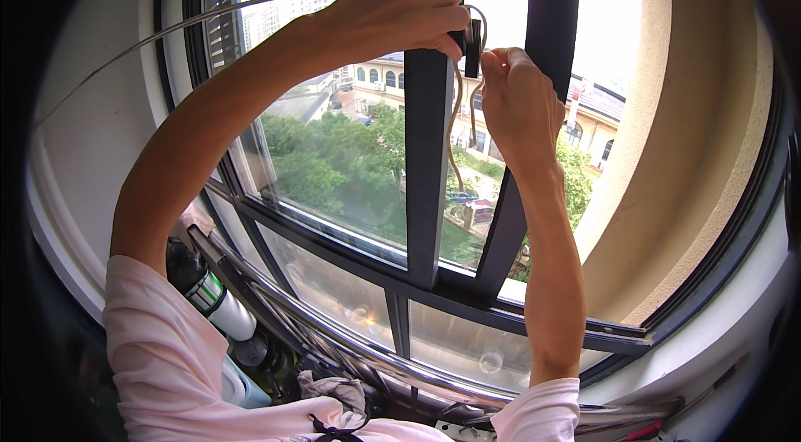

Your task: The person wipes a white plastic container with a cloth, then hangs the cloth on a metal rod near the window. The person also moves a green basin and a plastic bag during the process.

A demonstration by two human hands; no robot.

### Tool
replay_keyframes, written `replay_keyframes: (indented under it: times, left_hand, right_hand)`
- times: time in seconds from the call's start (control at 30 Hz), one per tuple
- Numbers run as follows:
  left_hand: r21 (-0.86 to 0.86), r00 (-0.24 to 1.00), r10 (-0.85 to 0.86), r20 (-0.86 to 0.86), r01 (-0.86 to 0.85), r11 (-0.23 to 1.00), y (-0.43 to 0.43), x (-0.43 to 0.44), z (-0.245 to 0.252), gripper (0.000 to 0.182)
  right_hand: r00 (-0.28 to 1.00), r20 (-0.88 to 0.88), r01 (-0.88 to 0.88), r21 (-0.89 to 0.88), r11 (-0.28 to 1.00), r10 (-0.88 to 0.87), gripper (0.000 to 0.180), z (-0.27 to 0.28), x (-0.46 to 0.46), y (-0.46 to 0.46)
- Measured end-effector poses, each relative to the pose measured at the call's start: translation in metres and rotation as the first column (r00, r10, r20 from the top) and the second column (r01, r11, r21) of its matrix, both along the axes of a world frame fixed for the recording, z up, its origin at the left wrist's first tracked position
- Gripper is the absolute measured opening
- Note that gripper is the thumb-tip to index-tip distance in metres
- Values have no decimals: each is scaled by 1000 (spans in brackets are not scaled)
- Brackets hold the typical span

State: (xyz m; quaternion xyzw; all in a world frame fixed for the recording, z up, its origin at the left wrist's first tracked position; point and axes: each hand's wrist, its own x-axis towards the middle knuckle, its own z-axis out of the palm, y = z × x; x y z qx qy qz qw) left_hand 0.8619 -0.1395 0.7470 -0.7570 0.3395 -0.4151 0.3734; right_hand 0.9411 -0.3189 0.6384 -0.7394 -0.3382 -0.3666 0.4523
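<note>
A thin cord (206,17) runs from the wall at the left, passes behind my left hand (403,20) and reaches a dark window upright (427,148). My left fingers and thumb close around the cord beside a black window handle (474,51); what lies inside the grip is partly hidden. From there the cord makes a small loop over the handle. My right hand (522,98) is just right of the handle, pinching the cord between thumb and forefinger. Two loose lengths of cord hang below my hands, in front of the window.
A dark sash upright (551,10) stands behind my right hand. Below runs a shiny metal rail (350,332). At lower left are a white and black cylinder (228,310), a light blue container (247,386) and a grey cloth (331,389). Trees (338,151) and buildings show outside.
</note>
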Motion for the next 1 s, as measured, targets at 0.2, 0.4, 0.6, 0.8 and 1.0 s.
replay_keyframes:
  times: [0.2,0.4,0.6,0.8,1.0]
  left_hand:
    - [-103,982,-3,-187,-16,995,8,-6,5,25]
    - [-161,983,5,-182,-35,986,1,-1,-1,17]
    - [-269,971,-159,-180,107,957,-2,-6,-4,14]
    - [-373,944,-235,-231,137,918,-7,-4,-4,13]
    - [-471,957,-19,-289,-125,873,-19,-16,-27,15]
  right_hand:
    - [996,-82,-31,39,999,34,29,11,-2,1]
    - [984,-131,-121,29,992,124,26,17,5,-4]
    - [989,-39,-140,134,981,146,22,9,10,-6]
    - [957,-6,-276,296,914,291,21,1,17,-14]
    - [978,-36,-198,152,968,205,17,-18,8,-28]
